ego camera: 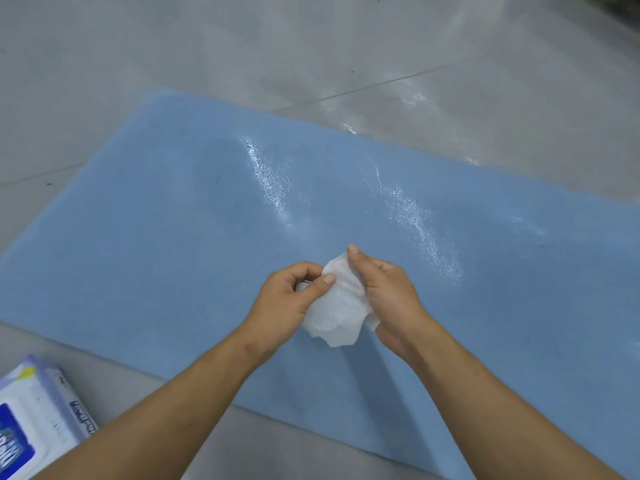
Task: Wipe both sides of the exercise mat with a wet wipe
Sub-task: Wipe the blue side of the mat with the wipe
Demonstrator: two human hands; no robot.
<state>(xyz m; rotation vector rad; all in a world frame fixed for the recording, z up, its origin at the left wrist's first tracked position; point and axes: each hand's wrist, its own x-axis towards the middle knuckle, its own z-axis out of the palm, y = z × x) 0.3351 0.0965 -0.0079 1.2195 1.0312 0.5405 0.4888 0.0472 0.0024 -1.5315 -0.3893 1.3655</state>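
Note:
A light blue exercise mat lies flat on the grey floor and fills most of the view. Wet shiny streaks run across its middle and right part. Above the mat's near half I hold a crumpled white wet wipe between both hands. My left hand pinches its left edge with thumb and curled fingers. My right hand holds its right side, thumb laid along the top of the wipe. The wipe hangs free, clear of the mat.
A white and blue pack of wet wipes lies on the floor at the bottom left, just off the mat's near edge. Grey tiled floor with glare patches stretches beyond the mat's far edge.

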